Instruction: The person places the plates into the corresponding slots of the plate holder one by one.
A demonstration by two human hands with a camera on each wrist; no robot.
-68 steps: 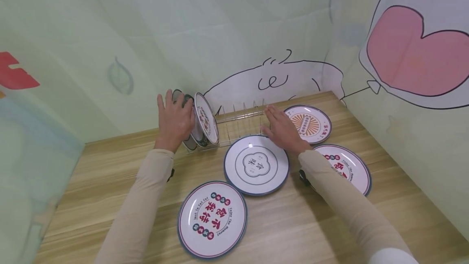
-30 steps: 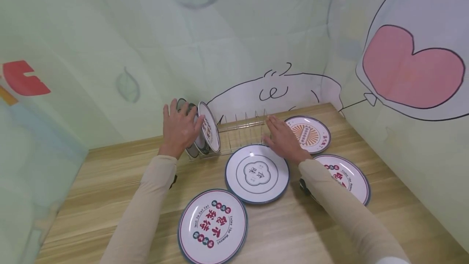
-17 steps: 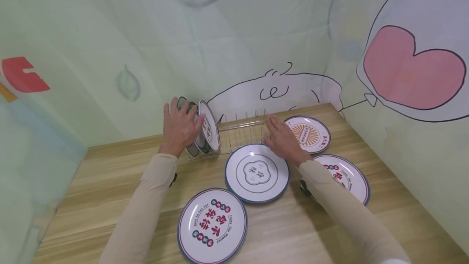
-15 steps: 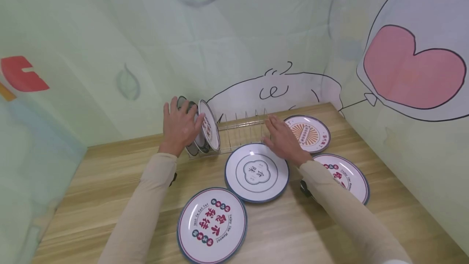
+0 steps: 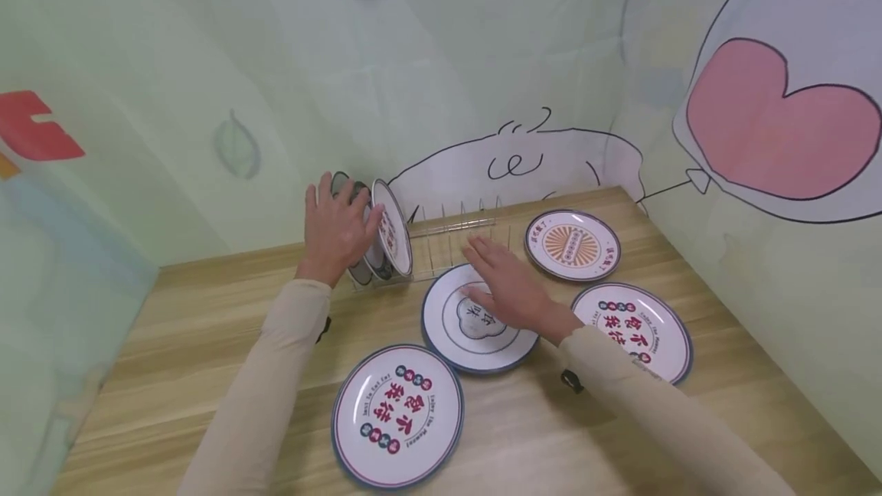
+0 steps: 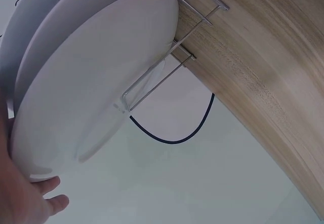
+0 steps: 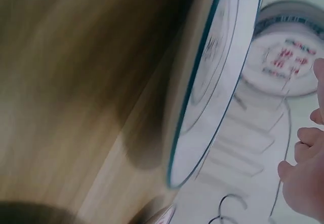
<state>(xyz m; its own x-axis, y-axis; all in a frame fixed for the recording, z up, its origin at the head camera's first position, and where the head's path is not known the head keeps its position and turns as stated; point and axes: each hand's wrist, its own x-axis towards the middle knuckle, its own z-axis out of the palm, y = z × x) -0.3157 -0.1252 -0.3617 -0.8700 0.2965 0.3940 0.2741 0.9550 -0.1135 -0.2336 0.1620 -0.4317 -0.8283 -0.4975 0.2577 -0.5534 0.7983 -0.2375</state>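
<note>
My left hand (image 5: 335,232) holds the upper edges of several upright plates at the left end of a wire dish rack (image 5: 448,239). The front one is a white plate (image 5: 391,228) with a dark rim and red print. In the left wrist view, fingertips curl by the edge of a pale plate (image 6: 96,77), seen from its back. My right hand (image 5: 510,285), fingers extended, is over a blue-rimmed white plate (image 5: 448,320) with a flower-shaped outline, hiding part of it. Whether it touches the plate I cannot tell. In the right wrist view my right hand (image 7: 306,168) holds nothing.
A red-lettered plate (image 5: 398,416) lies at the front, its rim close to the middle plate. On the right lie an orange sunburst plate (image 5: 573,245) and another red-lettered plate (image 5: 634,331), partly behind the right forearm. A printed cloth wall (image 5: 441,83) stands behind the wooden table (image 5: 207,320).
My right hand has moved left and towards me, from beside the rack's right end to over the middle plate. The left hand keeps its place on the upright plates. The view has tilted slightly.
</note>
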